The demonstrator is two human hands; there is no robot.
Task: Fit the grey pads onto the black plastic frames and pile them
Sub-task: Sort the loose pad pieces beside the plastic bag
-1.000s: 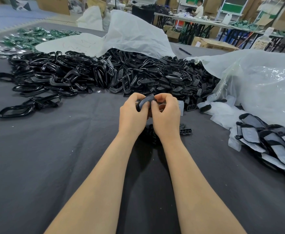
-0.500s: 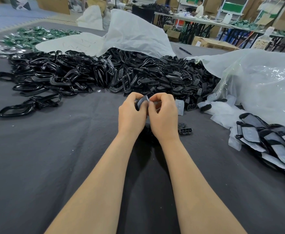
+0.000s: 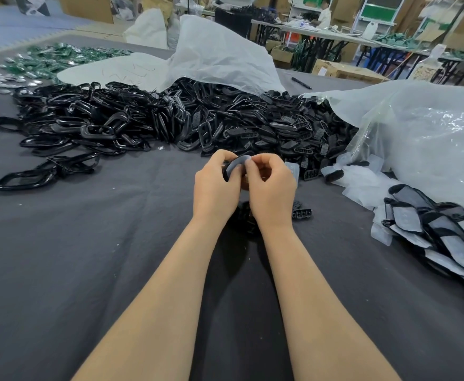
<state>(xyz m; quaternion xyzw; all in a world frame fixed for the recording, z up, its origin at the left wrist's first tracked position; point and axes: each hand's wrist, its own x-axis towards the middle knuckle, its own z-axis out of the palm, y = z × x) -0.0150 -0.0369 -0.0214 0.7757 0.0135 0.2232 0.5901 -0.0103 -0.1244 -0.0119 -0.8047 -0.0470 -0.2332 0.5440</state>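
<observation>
Right hand has re-gripped since a second ago: its fingers were curled over the top of the grey pad, now thumb and forefinger pinch the pad's right tip. Pad more exposed. Both hands otherwise in the same spot, held together above the worktop, mid-frame.

Left hand is curled round the black frame, thumb against the pad's lower edge. Frame mostly hidden by fingers, so I can't tell how far the pad is seated, probably partly.

Loose heap of black frames lies across the worktop beyond the hands. Finished pile, frames with grey pads on, sits at the right edge. One small black part lies on the cloth just right of the right wrist. White bag is behind the heap, clear bag to the right.
</observation>
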